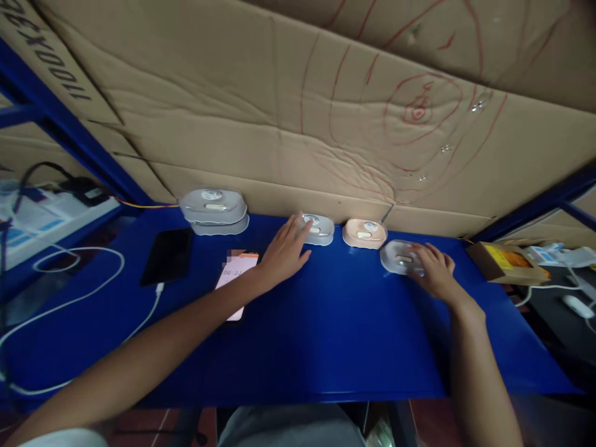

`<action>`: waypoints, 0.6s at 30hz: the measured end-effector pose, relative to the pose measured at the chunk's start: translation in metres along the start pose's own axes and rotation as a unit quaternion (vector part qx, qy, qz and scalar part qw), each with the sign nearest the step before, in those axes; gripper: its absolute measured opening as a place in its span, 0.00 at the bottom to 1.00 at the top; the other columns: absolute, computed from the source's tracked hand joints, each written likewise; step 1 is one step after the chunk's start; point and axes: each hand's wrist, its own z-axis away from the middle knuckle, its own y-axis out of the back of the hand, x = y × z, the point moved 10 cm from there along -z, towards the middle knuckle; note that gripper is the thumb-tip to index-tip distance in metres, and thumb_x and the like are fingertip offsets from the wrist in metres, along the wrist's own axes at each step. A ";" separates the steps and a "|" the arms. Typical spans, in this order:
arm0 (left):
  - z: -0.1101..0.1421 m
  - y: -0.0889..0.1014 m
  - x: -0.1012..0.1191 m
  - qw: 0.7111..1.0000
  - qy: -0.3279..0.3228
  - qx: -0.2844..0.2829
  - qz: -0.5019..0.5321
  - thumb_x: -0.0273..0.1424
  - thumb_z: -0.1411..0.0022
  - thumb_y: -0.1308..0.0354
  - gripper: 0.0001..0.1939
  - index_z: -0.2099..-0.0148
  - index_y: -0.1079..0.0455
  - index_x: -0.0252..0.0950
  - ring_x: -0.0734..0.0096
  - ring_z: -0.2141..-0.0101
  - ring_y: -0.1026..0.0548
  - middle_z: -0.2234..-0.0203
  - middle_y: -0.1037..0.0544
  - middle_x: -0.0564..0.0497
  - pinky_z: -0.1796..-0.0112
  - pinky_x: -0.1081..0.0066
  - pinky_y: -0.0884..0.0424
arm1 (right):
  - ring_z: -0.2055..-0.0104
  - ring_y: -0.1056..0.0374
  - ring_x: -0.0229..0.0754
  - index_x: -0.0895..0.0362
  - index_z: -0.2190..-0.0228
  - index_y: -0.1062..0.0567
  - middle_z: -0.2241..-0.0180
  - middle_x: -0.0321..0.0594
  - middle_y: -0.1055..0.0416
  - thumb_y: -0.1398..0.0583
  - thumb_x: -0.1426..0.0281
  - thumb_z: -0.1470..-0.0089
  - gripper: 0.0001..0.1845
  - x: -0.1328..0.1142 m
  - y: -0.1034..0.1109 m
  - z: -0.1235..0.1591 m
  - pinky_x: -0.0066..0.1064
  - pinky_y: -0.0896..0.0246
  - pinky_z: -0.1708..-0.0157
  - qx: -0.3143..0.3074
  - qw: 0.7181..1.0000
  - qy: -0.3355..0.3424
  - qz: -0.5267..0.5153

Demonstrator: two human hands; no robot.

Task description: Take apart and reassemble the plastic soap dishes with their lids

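My left hand (285, 249) reaches across the blue table (335, 335), its fingers stretched out and its fingertips touching a small grey oval case (320, 228). My right hand (434, 270) lies on a clear grey oval case (397, 256), fingers curled over its right side. Between the two stands a peach oval case (364, 233) that neither hand touches. Further left, two grey oval cases (213, 211) are stacked against the cardboard wall (298, 124).
A lit phone (235, 273) lies under my left forearm, and a dark phone (167, 256) with a white cable (69, 298) sits to its left. An open cardboard box (505, 262) with yellow contents rests at the table's right end. Blue shelf rails frame both sides.
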 end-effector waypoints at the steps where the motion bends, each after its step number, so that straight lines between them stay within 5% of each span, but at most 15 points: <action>1: -0.008 -0.001 -0.002 1.000 0.001 -0.005 -0.010 0.29 0.30 0.40 0.36 0.24 0.45 0.30 0.38 0.25 0.50 0.23 0.50 0.30 0.30 0.43 0.44 | 0.31 0.41 0.69 0.48 0.41 0.28 0.34 0.52 0.32 0.38 0.69 0.42 0.28 0.019 0.000 -0.001 0.70 0.44 0.39 0.022 0.999 -0.037 0.017; 4: -0.010 -0.003 -0.003 1.000 -0.007 -0.013 -0.015 0.30 0.29 0.41 0.33 0.26 0.42 0.30 0.36 0.27 0.44 0.26 0.44 0.28 0.31 0.42 0.40 | 0.36 0.38 0.69 0.48 0.36 0.30 0.33 0.55 0.36 0.42 0.70 0.40 0.30 0.053 -0.003 -0.005 0.67 0.37 0.45 0.068 0.991 -0.107 0.045; 7: 0.017 0.000 0.003 0.999 -0.027 -0.008 -0.019 0.30 0.27 0.45 0.30 0.26 0.40 0.34 0.40 0.28 0.41 0.26 0.42 0.32 0.31 0.43 0.40 | 0.38 0.39 0.68 0.49 0.33 0.33 0.34 0.57 0.37 0.44 0.72 0.39 0.33 0.049 -0.010 -0.013 0.65 0.32 0.48 0.087 0.990 -0.102 0.037; 12: 0.072 0.015 0.014 0.998 -0.063 0.004 0.026 0.32 0.25 0.47 0.25 0.28 0.36 0.45 0.44 0.33 0.34 0.30 0.34 0.40 0.36 0.42 0.33 | 0.35 0.42 0.69 0.50 0.30 0.36 0.33 0.58 0.38 0.47 0.70 0.35 0.33 0.002 -0.020 -0.027 0.68 0.35 0.45 0.095 0.995 -0.028 -0.006; 18: 0.092 0.014 0.028 0.984 -0.078 -0.031 0.156 0.35 0.29 0.38 0.24 0.33 0.32 0.47 0.49 0.37 0.30 0.38 0.29 0.44 0.37 0.49 0.31 | 0.26 0.46 0.59 0.51 0.26 0.49 0.27 0.54 0.45 0.50 0.64 0.28 0.34 -0.085 -0.004 -0.021 0.60 0.41 0.34 0.088 0.989 0.084 -0.079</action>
